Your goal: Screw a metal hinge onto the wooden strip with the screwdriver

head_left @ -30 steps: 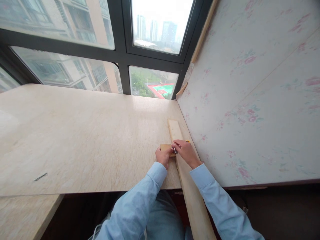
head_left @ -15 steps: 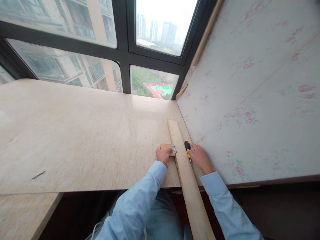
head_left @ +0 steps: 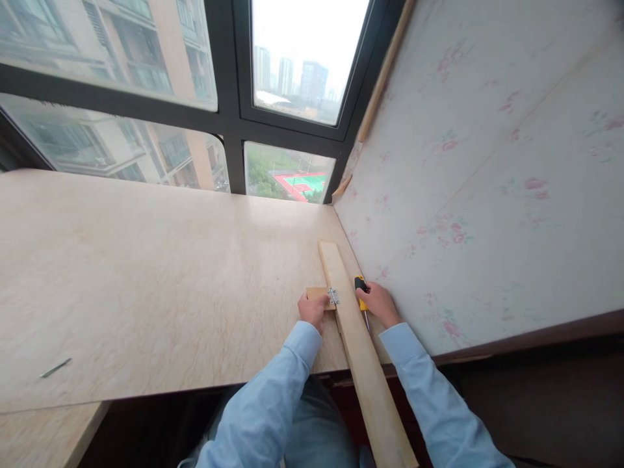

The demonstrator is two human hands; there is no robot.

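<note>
A long pale wooden board lies along the right part of the sill and juts over its front edge. At its left side a small wooden block is joined to it by a metal hinge. My left hand is closed on the block, thumb by the hinge. Just right of the board, a screwdriver with a black and yellow handle lies with its shaft toward me. My right hand has its fingers closed around this handle.
The marbled windowsill stretches left, with a thin metal piece near its front edge. A floral-papered wall rises close on the right. Dark window frames stand behind. Below the front edge is a dark gap.
My right hand has closed onto the screwdriver handle, fingers now over it. My left hand stays on the block. The whole view has shifted slightly.
</note>
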